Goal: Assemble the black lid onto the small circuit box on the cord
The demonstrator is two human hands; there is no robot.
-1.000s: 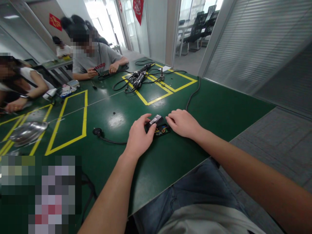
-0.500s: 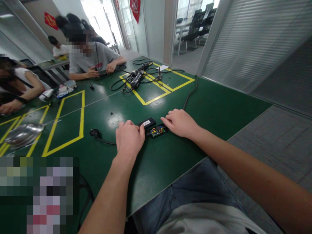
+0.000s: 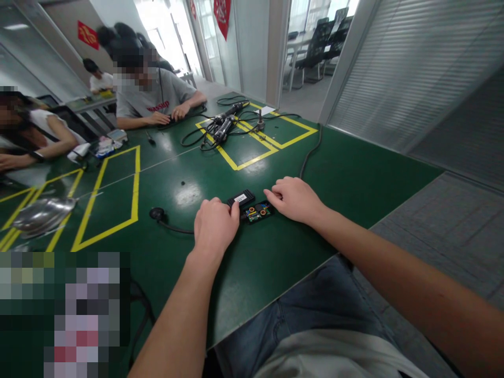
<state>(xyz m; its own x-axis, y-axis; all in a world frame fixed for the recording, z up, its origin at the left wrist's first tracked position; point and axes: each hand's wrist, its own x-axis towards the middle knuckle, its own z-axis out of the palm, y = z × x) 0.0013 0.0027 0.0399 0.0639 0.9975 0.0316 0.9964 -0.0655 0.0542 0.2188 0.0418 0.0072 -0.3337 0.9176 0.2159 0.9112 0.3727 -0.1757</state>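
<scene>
An open black case with a circuit board (image 3: pixel 259 212) lies on the green table, copper coils and coloured wires showing. Just behind it is its black ribbed cover (image 3: pixel 241 198), which bears a white label. My left hand (image 3: pixel 216 224) is closed round the power cord (image 3: pixel 179 230) at the case's left end; that cord runs left to a black plug (image 3: pixel 157 213). At the opposite end, my right hand (image 3: pixel 296 199) has its fingers curled in where another black cord (image 3: pixel 311 151) comes up to the case. Its fingertips are partly hidden.
Black tools with cables (image 3: pixel 225 126) and a small metal part (image 3: pixel 260 122) lie within yellow tape at the back. A shiny metal bowl (image 3: pixel 43 215) stands at left. Across the table a person (image 3: pixel 161 100) handles something dark; another person (image 3: pixel 47 131) sits at far left.
The view has shifted slightly, moving the scene a little right. Both my hands stay at the case's ends. The person across has lowered a hand to the table.
</scene>
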